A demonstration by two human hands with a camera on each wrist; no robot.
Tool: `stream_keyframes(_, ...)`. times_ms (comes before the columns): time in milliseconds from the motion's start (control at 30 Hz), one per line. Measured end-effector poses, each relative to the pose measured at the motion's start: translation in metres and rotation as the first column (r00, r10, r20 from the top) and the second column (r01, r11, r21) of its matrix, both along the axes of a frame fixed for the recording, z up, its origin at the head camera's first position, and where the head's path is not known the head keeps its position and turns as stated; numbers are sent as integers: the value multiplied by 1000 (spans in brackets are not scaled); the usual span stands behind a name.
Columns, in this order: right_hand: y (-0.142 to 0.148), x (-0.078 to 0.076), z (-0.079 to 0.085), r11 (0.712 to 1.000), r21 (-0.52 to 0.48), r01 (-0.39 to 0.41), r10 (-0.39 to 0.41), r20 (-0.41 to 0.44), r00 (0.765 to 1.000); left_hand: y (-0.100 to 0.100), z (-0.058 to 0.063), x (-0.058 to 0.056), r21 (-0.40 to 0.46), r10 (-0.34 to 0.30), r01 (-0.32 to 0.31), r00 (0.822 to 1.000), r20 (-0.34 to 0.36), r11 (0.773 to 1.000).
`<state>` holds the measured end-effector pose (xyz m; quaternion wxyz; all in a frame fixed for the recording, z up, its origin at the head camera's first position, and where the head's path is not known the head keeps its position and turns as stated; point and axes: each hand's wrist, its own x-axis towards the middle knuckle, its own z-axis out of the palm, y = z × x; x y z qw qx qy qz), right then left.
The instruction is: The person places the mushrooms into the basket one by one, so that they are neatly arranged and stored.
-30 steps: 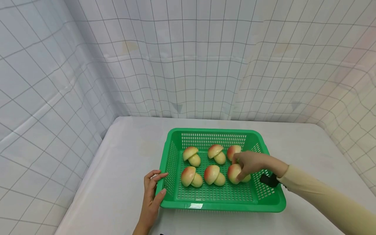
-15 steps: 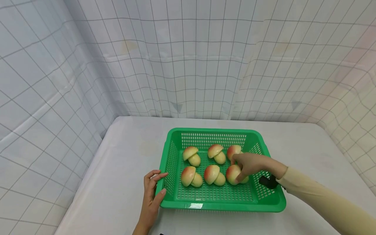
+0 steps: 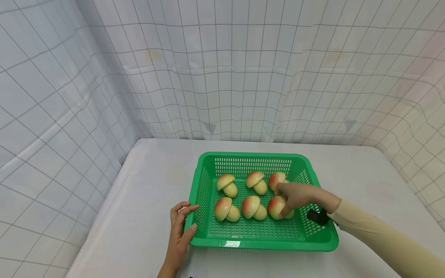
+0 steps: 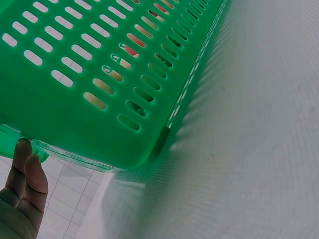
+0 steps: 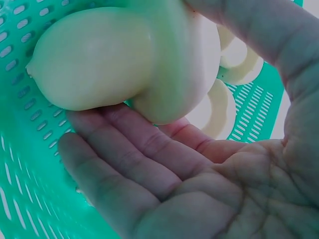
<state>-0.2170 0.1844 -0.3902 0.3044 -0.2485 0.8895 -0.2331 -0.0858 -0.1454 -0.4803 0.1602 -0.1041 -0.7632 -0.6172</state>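
Observation:
In the head view a green plastic basket (image 3: 264, 244) holds several toy mushrooms with red-and-yellow caps and pale yellow stems, set in two rows. My right hand (image 3: 298, 195) reaches in over the right side and holds the front right mushroom (image 3: 275, 207) between thumb and fingers, partly covering its stem. The right wrist view shows that mushroom's stem (image 5: 94, 59) above the fingers, with the thumb across the cap. Behind it, the back right mushroom (image 3: 276, 180) is partly covered by the hand. My left hand (image 3: 180, 227) grips the basket's left rim near the front corner.
The basket stands on a table (image 3: 149, 185) covered in white cloth. White curtains (image 3: 243, 88) with a dark grid hang behind it and at both sides. A black strap device (image 3: 318, 216) sits at the right wrist, over the basket's right wall.
My right hand has shifted the front right mushroom slightly left, nearer to the front middle one, and its hold continues. The left hand and the basket look unmoved.

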Motion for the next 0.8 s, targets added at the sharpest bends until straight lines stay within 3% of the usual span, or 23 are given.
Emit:
stream_keyframes(367, 2, 1, 3, 999, 36, 28, -27, -30, 999, 0, -2, -3, -13, -5, 5, 1000, -28, 1000)
stream_keyframes(500, 7, 5, 17, 997, 48, 56, -53, -64, 997, -1, -3, -2, -13, -3, 2, 999, -33, 1000)
stream_keyframes(600, 15, 8, 35, 997, 35, 71, -65, -146, 987, -1, -2, 0, -33, 29, -31, 998, -50, 999)
stream_keyframes(700, 23, 12, 51, 994, -12, 107, -105, -306, 946, -3, 7, -2, -78, 98, -104, 992, -83, 991)
stream_keyframes(800, 29, 14, 62, 986, -79, 149, -168, -477, 863, -11, 30, -9, -177, 118, -135, 988, -99, 975)
